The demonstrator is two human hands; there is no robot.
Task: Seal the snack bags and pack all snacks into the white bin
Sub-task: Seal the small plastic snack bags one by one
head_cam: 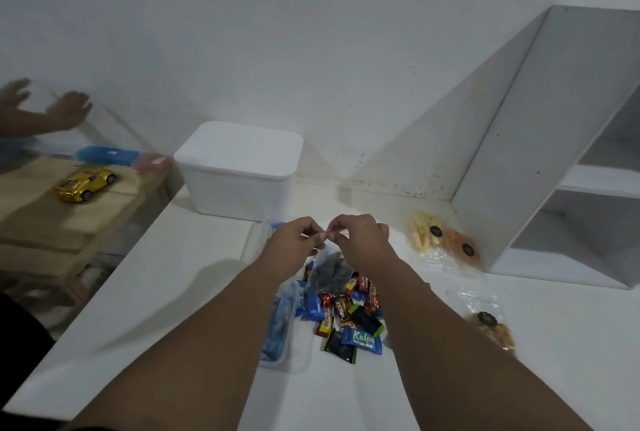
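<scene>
My left hand and my right hand pinch the top edge of a clear snack bag with dark contents, held above the white table. Below it lies a pile of small wrapped snacks in blue, red, black and green. A clear plastic container with blue items sits left of the pile. The white bin stands behind, its lid on. Two clear bags, one with yellow sticks and one with orange snacks, lie at the right. A bag of nuts lies nearer, partly behind my right forearm.
A white shelf unit stands at the right. To the left is a wooden table with a gold toy car and blue and pink boxes. Another person's hands move at the far left.
</scene>
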